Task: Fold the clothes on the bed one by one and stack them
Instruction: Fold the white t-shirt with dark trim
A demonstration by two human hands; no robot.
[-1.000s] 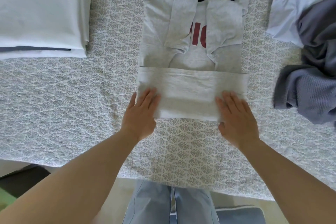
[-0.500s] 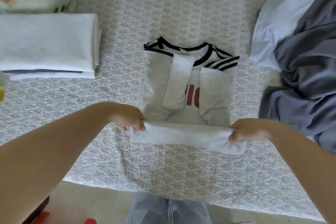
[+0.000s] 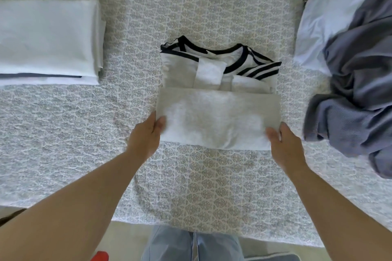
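Head view: a grey T-shirt (image 3: 218, 116) lies mid-bed, its near half folded up over the sleeves, collar at the far end. The left hand (image 3: 146, 135) pinches the fold's left edge, thumb on top; the right hand (image 3: 284, 142) pinches the right edge. Folded white stack (image 3: 48, 38) far left; unfolded grey-blue clothes (image 3: 356, 95) right, on the patterned bedspread (image 3: 212, 186).
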